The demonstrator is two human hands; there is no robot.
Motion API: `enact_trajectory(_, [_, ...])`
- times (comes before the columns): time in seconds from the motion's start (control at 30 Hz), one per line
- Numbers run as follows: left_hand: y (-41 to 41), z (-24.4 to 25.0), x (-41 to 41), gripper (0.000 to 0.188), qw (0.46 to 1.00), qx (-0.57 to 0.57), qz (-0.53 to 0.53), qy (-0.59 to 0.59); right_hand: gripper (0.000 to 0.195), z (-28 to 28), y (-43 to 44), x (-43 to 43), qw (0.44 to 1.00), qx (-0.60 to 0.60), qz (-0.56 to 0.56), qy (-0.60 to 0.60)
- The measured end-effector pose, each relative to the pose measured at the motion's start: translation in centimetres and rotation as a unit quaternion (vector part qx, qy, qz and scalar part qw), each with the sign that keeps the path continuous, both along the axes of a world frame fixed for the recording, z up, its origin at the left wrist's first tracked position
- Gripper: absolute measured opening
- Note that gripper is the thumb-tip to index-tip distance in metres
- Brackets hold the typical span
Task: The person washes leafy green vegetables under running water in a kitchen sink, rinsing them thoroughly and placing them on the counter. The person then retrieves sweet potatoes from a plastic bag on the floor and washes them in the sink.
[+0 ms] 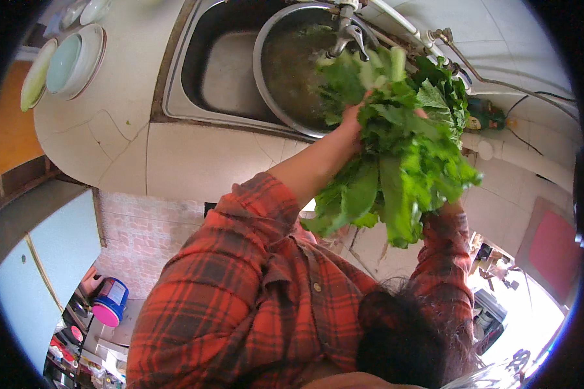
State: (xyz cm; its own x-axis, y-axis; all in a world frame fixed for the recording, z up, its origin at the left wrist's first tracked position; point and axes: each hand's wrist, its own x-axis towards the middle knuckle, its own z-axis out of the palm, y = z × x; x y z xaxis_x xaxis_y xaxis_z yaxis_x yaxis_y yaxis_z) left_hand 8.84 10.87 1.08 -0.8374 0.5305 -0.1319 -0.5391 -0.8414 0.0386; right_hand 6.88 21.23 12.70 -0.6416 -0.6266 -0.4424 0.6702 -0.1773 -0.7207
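My left hand (354,116) is closed around the stalks of a large bunch of leafy greens (394,146) at the right rim of a round metal basin (262,82). Only a bit of my right hand (421,114) shows among the leaves; its forearm passes beneath them, and most of its grip is hidden. Pale stalks point towards the metal tap (353,39), while broad leaves hang towards my body. The basin stands in the right part of a steel sink (228,73) and holds murky water with some green bits. Darker leaves (440,97) lie against the wall side.
Stacked bowls and plates (78,63) stand on the tiled counter (209,155) at left. Pipes (433,46) run along the wall behind the tap. A green bottle (486,116) lies at the right. Below left are pale blue cabinet doors (63,238) and a blue bucket (114,294).
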Motion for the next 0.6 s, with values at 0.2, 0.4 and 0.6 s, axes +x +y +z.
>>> enact_trajectory(0.2, [-3.9,3.5,3.8,0.048,0.998,-0.033,0.025,-0.048,0.055,-0.7,0.2,0.5,1.000,-0.009,-0.005,-0.011])
enact_trajectory(0.4, [-1.8,0.7,0.9,0.054,0.987,-0.053,0.008,0.154,0.055,-1.0,0.3,0.1,1.000,-0.025,0.006,-0.018])
enact_trajectory(0.6, [-0.8,-4.4,2.0,0.050,0.994,-0.024,0.017,-0.104,0.055,-1.8,0.3,0.3,0.999,-0.044,0.000,-0.018])
